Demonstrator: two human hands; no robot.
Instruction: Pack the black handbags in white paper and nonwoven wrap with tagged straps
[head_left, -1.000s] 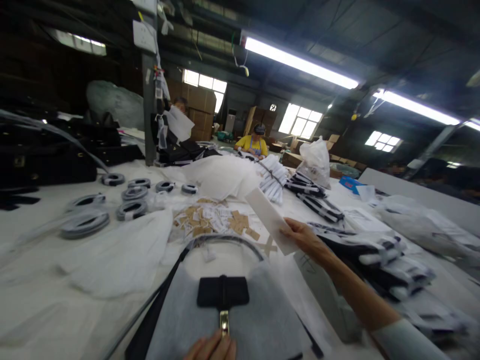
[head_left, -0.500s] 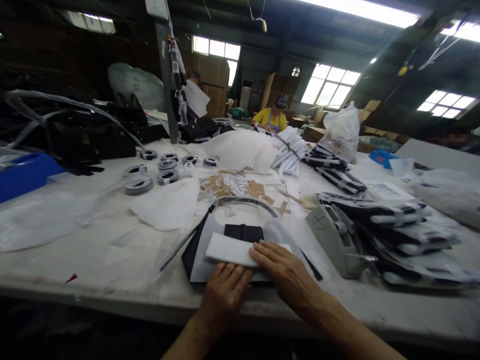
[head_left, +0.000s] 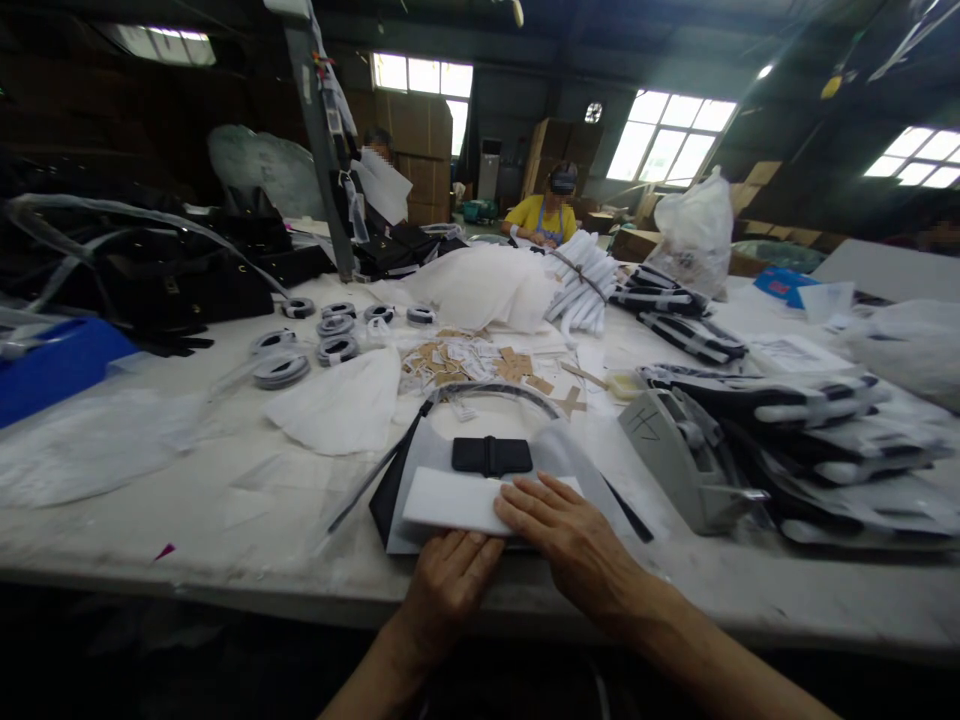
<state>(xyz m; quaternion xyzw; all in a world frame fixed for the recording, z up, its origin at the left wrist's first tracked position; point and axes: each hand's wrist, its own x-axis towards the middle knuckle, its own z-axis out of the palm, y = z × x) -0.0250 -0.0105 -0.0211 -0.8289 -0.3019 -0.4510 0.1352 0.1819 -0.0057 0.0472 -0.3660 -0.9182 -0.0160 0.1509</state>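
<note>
A dark handbag (head_left: 388, 500) with a looped, wrapped handle (head_left: 517, 388) lies on the table in front of me, its face covered by a pale sheet. A black strap piece (head_left: 491, 456) shows on it. Across the near part of the bag lies a folded white foam sheet (head_left: 450, 500). My left hand (head_left: 454, 585) is at the foam's near edge, fingers pressed together and fingertips partly hidden. My right hand (head_left: 570, 535) lies over the foam's right part with fingers stretched out flat; its thumb is hidden.
A grey tape dispenser (head_left: 664, 465) stands to the right, beside stacked black bags (head_left: 825, 450) with white padding. Brown tags (head_left: 469, 360) lie behind the handbag, wrapped coils (head_left: 281, 371) at left, and a blue bin (head_left: 67, 365) farther left. A co-worker in yellow (head_left: 544, 212) sits across the table.
The camera view has tilted down slightly. The foam's left end lies a bit lower and flatter, showing more of the black strap piece. Both hands stay at the foam.
</note>
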